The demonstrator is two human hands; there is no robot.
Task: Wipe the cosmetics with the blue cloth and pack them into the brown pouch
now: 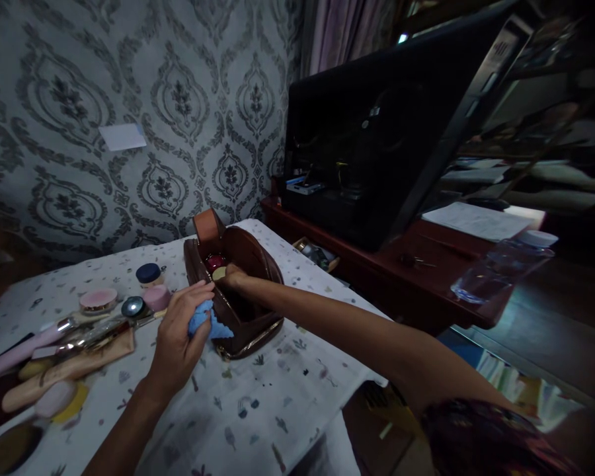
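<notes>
Wall: grey damask-patterned paper (181, 99).
Bench (242, 423): white printed cloth over it, cosmetics (74, 373) spread at left, among them a round pink compact (99, 299) and a dark-blue-lidded jar (148, 272).
Left grip (177, 325): mine, closed around crumpled light-blue cloth (201, 320).
Brown leather zip bag (252, 328): gaping, on the bench beside that cloth.
Right grip (232, 279): mine, inside the bag; fingers mostly hidden, so I cannot tell whether it is closed.

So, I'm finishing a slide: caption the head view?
Right hand inside an open brown bag, left hand holding a blue cloth at its edge, makeup lying alongside.
</notes>
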